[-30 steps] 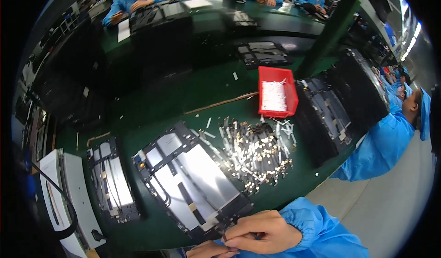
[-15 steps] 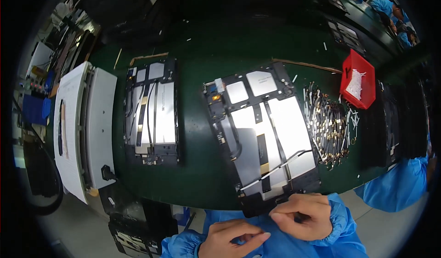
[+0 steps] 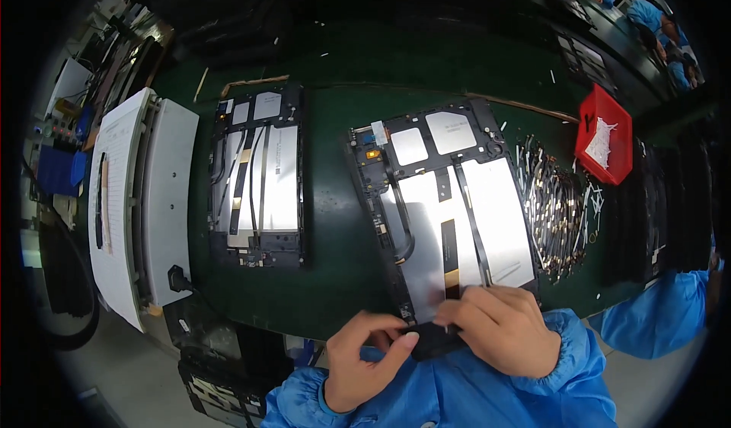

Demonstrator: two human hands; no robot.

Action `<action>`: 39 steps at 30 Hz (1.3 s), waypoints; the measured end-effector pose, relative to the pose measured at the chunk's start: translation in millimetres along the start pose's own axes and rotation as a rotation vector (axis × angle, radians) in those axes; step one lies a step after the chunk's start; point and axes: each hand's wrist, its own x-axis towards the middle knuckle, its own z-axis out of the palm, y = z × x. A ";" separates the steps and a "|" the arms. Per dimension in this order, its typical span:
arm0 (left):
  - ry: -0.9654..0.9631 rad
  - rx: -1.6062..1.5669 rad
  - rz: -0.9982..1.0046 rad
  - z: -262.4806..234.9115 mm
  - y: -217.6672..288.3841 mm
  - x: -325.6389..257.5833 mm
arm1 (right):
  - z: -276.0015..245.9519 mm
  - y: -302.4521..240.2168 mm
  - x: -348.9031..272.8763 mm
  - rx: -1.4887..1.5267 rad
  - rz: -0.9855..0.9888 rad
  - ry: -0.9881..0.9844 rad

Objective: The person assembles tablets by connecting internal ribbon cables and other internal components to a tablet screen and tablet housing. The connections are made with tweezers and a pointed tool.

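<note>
Device (image 3: 448, 230) meets left hand (image 3: 359, 363) and right hand (image 3: 506, 333); how closed either grip is, I cannot tell.

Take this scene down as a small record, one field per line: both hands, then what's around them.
Left hand: at the lower edge of an opened flat device; grip unclear
Right hand: over that device's lower part, fingertips blurred
Left of device: similar opened unit on the green table
Right of device: pile of thin strips
Beyond pile: red bin with white pieces
</note>
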 end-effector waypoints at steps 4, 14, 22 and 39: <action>-0.075 -0.025 0.124 -7.8 -5.7 -6.7 | -4.5 -1.8 -6.5 0.017 -0.094 0.065; 0.180 0.027 0.037 -3.0 -12.2 -10.4 | 4.0 -9.8 -2.8 0.007 0.135 0.145; 0.000 -0.036 -0.017 -4.8 -18.2 -1.7 | 5.6 -3.5 -1.4 0.000 0.028 0.011; -0.536 -1.104 -0.625 -1.8 -4.2 -21.4 | 16.7 -15.8 -14.3 0.593 -0.055 0.282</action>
